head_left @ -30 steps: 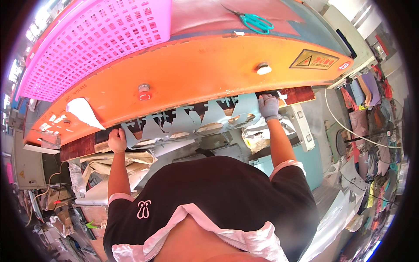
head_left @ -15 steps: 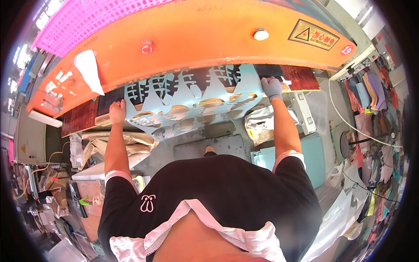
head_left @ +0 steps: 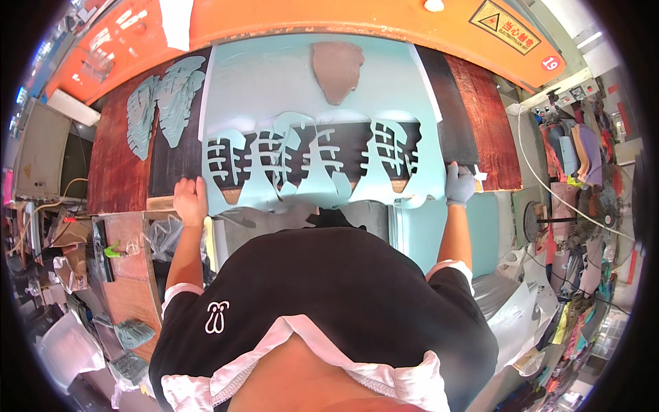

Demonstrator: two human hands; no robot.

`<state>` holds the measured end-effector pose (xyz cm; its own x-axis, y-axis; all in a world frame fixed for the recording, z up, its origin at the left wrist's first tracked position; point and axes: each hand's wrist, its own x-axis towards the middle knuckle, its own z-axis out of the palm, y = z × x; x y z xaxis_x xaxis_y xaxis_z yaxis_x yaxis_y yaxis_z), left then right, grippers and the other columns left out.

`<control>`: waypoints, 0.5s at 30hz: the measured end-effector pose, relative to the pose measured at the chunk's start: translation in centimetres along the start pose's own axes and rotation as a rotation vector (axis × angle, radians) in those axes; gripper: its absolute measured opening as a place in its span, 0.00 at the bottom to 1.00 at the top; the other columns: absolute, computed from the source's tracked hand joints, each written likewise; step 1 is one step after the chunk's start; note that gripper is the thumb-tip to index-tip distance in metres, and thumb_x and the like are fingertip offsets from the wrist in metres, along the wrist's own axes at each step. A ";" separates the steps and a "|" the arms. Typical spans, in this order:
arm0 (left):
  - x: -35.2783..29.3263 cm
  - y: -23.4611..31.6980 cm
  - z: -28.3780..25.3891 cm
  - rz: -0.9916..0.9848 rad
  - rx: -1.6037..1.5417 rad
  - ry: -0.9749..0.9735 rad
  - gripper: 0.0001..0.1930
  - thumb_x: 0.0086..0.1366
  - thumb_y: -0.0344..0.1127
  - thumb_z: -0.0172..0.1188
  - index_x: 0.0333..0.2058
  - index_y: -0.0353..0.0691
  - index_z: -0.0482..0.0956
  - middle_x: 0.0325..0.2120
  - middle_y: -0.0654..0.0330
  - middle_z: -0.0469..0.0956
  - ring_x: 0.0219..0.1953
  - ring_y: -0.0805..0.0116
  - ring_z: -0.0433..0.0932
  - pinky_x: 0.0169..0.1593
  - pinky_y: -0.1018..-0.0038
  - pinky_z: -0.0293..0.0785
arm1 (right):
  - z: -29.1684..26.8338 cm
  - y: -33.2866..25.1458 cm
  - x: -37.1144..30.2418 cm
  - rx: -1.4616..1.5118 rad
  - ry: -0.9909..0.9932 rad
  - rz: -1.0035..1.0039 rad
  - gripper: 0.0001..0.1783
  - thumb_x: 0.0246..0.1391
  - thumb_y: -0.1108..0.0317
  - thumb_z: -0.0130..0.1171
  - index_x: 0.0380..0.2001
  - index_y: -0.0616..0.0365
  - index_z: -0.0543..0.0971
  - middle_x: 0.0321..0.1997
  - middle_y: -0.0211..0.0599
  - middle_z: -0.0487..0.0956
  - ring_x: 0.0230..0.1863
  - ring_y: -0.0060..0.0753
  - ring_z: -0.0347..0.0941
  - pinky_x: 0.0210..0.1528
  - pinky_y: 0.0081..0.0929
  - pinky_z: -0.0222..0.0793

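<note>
A pale blue foam sheet (head_left: 309,89) with several sole-shaped cut-outs along its near edge lies on the dark board (head_left: 456,117) of an orange cutting press (head_left: 288,17). My bare left hand (head_left: 191,198) rests on the sheet's near left corner. At the board's near right edge my gloved right hand (head_left: 458,184) grips the sheet's corner. A brown sole-shaped cutting die (head_left: 336,67) sits on the sheet's far part. Two teal cut sole pieces (head_left: 165,103) lie left of the sheet.
A wooden side bench (head_left: 127,268) stands at my left with a plastic bag, a green-handled tool (head_left: 113,250) and more teal pieces (head_left: 134,333) below. Coloured material hangs on a rack (head_left: 583,158) at right. A white cable (head_left: 542,185) runs there.
The view has tilted down and closer: the press's orange hood has slid toward the top edge, and the whole sheet and board now show. Both hands stay at the sheet's near corners.
</note>
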<state>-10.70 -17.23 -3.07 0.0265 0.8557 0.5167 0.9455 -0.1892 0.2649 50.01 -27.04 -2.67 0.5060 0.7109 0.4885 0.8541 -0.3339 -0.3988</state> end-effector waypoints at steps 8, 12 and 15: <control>0.6 0.3 0.2 0.040 -0.080 -0.036 0.16 0.59 0.34 0.55 0.14 0.38 0.65 0.18 0.54 0.64 0.25 0.52 0.66 0.28 0.59 0.61 | 0.1 0.5 1.3 -0.038 -0.078 0.108 0.17 0.49 0.58 0.55 0.23 0.62 0.79 0.26 0.44 0.77 0.30 0.46 0.73 0.33 0.38 0.67; 2.2 0.7 -0.7 -0.151 -0.206 -0.159 0.12 0.59 0.34 0.55 0.19 0.37 0.68 0.21 0.54 0.67 0.26 0.52 0.68 0.30 0.61 0.64 | 0.7 -4.3 4.4 0.164 -0.104 0.254 0.21 0.47 0.61 0.59 0.41 0.66 0.74 0.43 0.49 0.72 0.45 0.47 0.70 0.49 0.37 0.65; 5.6 2.6 -0.3 -0.085 -0.309 -0.004 0.10 0.57 0.33 0.57 0.36 0.34 0.72 0.34 0.49 0.72 0.38 0.52 0.71 0.42 0.62 0.66 | 4.6 -12.4 7.8 0.363 -0.119 0.056 0.31 0.44 0.56 0.64 0.50 0.60 0.69 0.51 0.45 0.69 0.54 0.45 0.64 0.57 0.37 0.59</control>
<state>-8.17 -13.11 0.77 -0.0467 0.8765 0.4792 0.8010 -0.2538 0.5422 42.86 -14.47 2.50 0.5148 0.7716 0.3736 0.7166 -0.1481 -0.6816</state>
